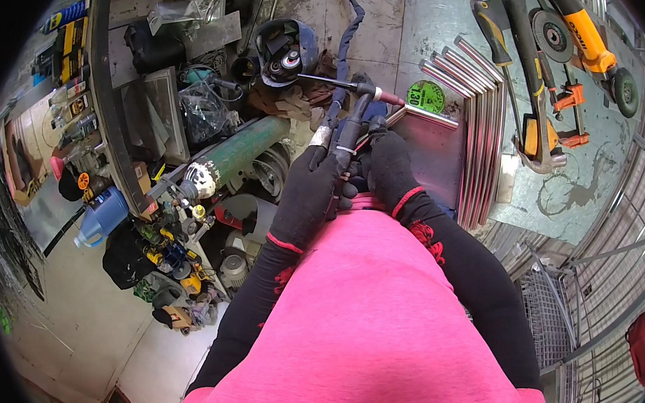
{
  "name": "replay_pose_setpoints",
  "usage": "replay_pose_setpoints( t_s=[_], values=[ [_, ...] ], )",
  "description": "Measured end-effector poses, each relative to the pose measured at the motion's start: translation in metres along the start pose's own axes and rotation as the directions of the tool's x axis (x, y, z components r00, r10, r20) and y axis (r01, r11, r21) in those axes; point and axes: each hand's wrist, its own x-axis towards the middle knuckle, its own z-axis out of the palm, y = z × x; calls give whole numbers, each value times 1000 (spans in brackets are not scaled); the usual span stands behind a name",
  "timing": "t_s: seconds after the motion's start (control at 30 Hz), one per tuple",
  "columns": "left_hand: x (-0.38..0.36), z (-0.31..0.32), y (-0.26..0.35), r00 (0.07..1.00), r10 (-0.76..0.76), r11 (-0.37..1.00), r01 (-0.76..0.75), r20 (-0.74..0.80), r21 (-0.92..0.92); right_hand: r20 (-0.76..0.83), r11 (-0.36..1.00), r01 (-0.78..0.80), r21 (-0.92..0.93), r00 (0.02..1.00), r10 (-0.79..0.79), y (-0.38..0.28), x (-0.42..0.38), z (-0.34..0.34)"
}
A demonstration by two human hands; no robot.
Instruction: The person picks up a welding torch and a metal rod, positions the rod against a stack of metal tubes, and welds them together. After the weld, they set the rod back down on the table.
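Observation:
My left hand (309, 193), in a black glove with a red cuff edge, is closed around the handle of a TIG welding torch (356, 113). The torch's reddish nozzle (390, 98) points right, and its thin back end points left. My right hand (390, 165), gloved the same way, is beside the handle with its fingers curled; what they hold is hidden. Just beyond it is a shiny bent metal tube (431, 118), close to the nozzle. Several similar bent tubes (481, 153) lie nested together to the right. A round green label (426, 96) is behind the nozzle.
A hammer (543, 135), orange clamps (572, 107) and a yellow angle grinder (587, 33) lie on the metal tabletop (564, 209) at right. To the left are a green gas cylinder (243, 150), a welding helmet (285, 51) and a blue jug (103, 216). A wire rack (549, 306) stands at lower right.

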Motion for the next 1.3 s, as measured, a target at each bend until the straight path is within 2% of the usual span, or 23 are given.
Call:
replay_pose_setpoints(
  t_s=[0.03,0.17,0.23,0.27,0.33,0.47,0.5,0.53,0.57,0.6,0.63,0.67,0.73,0.77,0.8,0.83,1.07,1.17,1.2,1.23,1.3],
  values=[
    [1,-1,0,1000,0,1000,0,0,0,-49,989,19,-147,998,-26,-5,-2,-5],
    [4,-4,0,999,-33,998,34,24,-51,-155,987,96,-132,981,-116,-1,-4,-3],
    [4,-5,0,999,-35,997,37,27,-66,-38,949,-41,311,998,56,12,10,21],
    [4,-5,1,999,-40,996,42,29,-75,-38,949,-41,311,998,56,14,7,22],
    [3,-5,1,998,-45,995,47,32,-85,-213,999,44,-20,976,-48,-5,-6,-2],
    [5,-5,0,999,-35,995,38,33,-97,-318,988,132,-80,936,-151,4,-3,11],
    [5,-5,-1,999,-36,994,39,37,-100,-299,969,90,230,954,-18,20,9,38],
    [5,-5,0,999,-36,994,39,38,-100,-240,855,37,517,965,104,29,15,52],
    [5,-6,0,999,-29,994,34,44,-100,-240,855,37,517,965,104,27,10,50],
    [4,-5,1,999,-23,994,28,50,-101,-221,636,143,759,974,45,21,-1,41],
    [3,-4,3,999,-29,997,31,30,-76,-222,339,214,916,975,-18,12,-11,25],
    [3,-3,5,999,-34,998,35,11,-52,-190,727,206,655,976,-105,-1,-18,-6],
    [4,-4,4,999,-46,998,46,11,-37,-117,805,138,577,989,-86,-1,-17,-9],
    [5,-6,1,999,-42,998,42,17,-56,-156,961,145,235,982,-110,-3,-12,-10],
    [5,-7,-1,999,-37,996,38,23,-75,-184,983,123,-138,972,-147,-8,-8,-11],
    [5,-6,-1,999,-27,998,28,24,-48,-123,988,77,-134,988,-94,-10,-7,-13],
    [0,-2,4,1000,-23,1000,23,11,-7,-154,985,104,-135,980,-125,-12,-9,-17],
    [0,-2,3,1000,-12,1000,12,8,-4,-110,981,84,-175,988,-104,-2,-3,-3],
    [0,-3,3,1000,-9,1000,9,9,0,-157,968,105,228,985,-70,17,2,22],
    [0,-3,3,1000,-7,1000,7,10,3,-187,795,128,592,982,-20,27,5,35],
    [0,-2,4,1000,-2,1000,2,5,13,-230,796,171,581,972,-41,27,4,38]
  ],
)
